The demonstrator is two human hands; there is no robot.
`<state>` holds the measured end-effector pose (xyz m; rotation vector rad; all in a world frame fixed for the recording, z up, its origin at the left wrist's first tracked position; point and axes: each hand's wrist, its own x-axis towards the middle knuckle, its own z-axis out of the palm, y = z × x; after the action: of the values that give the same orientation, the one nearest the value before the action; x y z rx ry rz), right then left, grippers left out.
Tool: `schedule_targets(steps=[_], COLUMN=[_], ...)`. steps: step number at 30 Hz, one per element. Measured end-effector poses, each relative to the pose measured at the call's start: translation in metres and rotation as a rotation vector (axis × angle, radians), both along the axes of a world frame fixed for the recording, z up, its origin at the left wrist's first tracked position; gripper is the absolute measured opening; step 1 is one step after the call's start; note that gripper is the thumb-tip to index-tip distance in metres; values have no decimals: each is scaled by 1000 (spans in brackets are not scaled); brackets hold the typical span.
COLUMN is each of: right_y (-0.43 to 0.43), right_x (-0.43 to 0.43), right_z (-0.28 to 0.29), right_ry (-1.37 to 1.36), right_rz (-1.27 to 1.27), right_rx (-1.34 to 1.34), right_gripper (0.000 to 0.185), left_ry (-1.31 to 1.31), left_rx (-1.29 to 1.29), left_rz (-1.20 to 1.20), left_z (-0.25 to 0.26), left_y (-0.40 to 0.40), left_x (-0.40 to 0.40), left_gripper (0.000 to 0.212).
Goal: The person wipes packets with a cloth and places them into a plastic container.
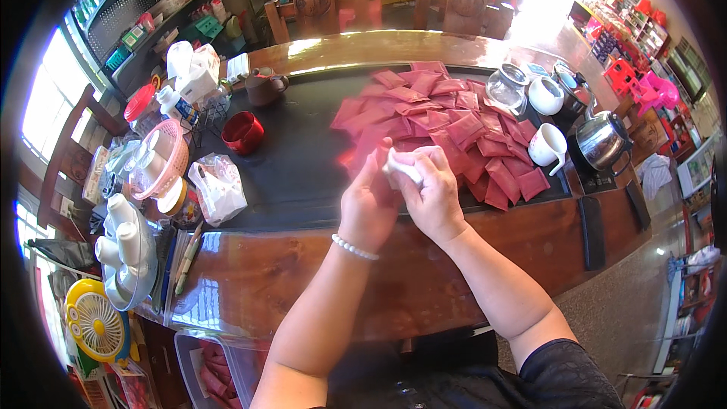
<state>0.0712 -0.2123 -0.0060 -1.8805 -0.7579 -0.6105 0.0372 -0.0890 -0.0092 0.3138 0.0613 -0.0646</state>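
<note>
My left hand (pixel 368 201), with a white bead bracelet at the wrist, is raised over the near side of the black tray table inlay (pixel 295 182). A red packet (pixel 363 158), blurred by motion, appears to be in its fingers. Close beside it, my right hand (pixel 434 190) pinches a small wad of white cloth or tissue (pixel 408 168) against the left fingers. Behind both hands spreads a heap of flat red packets (pixel 448 113). Part of that heap is hidden by the hands.
Left of the hands stand a red cup (pixel 243 132), a brown teapot (pixel 264 88), a white plastic bag (pixel 218 188) and a pink basket (pixel 177 153). A glass pot (pixel 506 91), white mug (pixel 547 146) and steel kettle (pixel 601 139) line the right. Below, a plastic bin (pixel 184 346) holds red packets.
</note>
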Motion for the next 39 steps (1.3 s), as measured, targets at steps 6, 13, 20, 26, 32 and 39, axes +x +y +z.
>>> schedule_targets(steps=[6,13,20,26,32,39], right_y=[11,-5,-11,-13,-11,-20], right_x=[-24,-3,10,11,6,16], right_z=[7,17,2,2,10,5], right_ry=[-23,-99,83,204,76,290], right_rz=[285,24,-65,-60,-23,-89], right_rx=[7,83,211,262,193,178], right_gripper=[25,13,9,12,12,9], left_ry=[-118,-223,-143,-71,-111,-141], left_rx=[48,218,181,148,551,286], left_rz=[43,-54,-111,-203,-55,-58], left_z=[-3,1,10,12,11,21], left_y=[13,-2,-3,5,-4,-8], left_x=[2,1,-5,-4,-7,-7], left_gripper=[43,46,48,52,53,57])
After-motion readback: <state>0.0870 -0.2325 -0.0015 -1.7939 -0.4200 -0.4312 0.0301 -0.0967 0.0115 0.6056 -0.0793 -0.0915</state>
